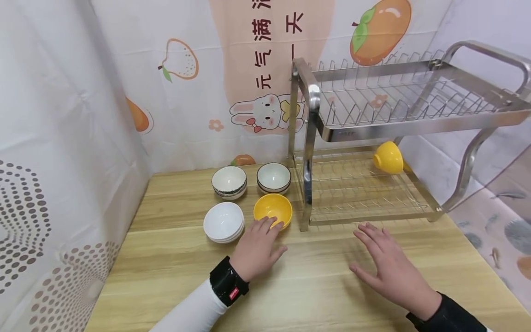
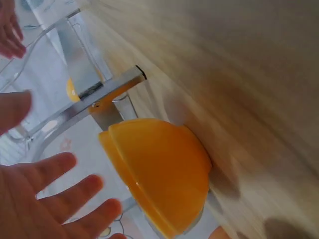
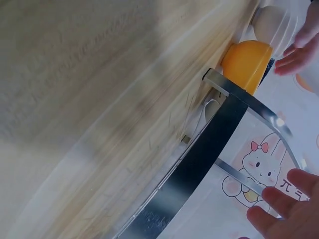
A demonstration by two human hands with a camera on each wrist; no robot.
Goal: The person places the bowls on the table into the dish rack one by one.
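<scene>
Yellow takes centre stage: two yellow bowls [image 1: 271, 205], one nested in the other, stand upright on the wood-grain table [image 1: 166, 276], just left of the metal dish rack [image 1: 373, 133]. And look at the left hand [image 1: 257, 249], right on the spot! Its fingers are loose and spread, their tips lying across the near rim of those bowls as the head camera sees it. Touching, or just clear? I cannot tell. The left wrist view gives us the pair from the side, both rims showing, with the fingers close by.

Over to the right hand [image 1: 392, 269], well apart from its partner, fingers extended, thumb out wide, hanging above the table just in front of the rack's lower shelf. Up on that shelf, at the right end, a single yellow bowl [image 1: 390, 158] leans on its side, base turned to the left.

Back at the left, white bowls [image 1: 223, 221] sit stacked just beside the yellow pair. Behind them come two more stacks: patterned bowls [image 1: 229, 180] to the left, dark-rimmed bowls [image 1: 274, 177] to the right. And backing it all, a printed cloth [image 1: 186, 106] with a cartoon rabbit [image 1: 265, 113] lying sideways!
</scene>
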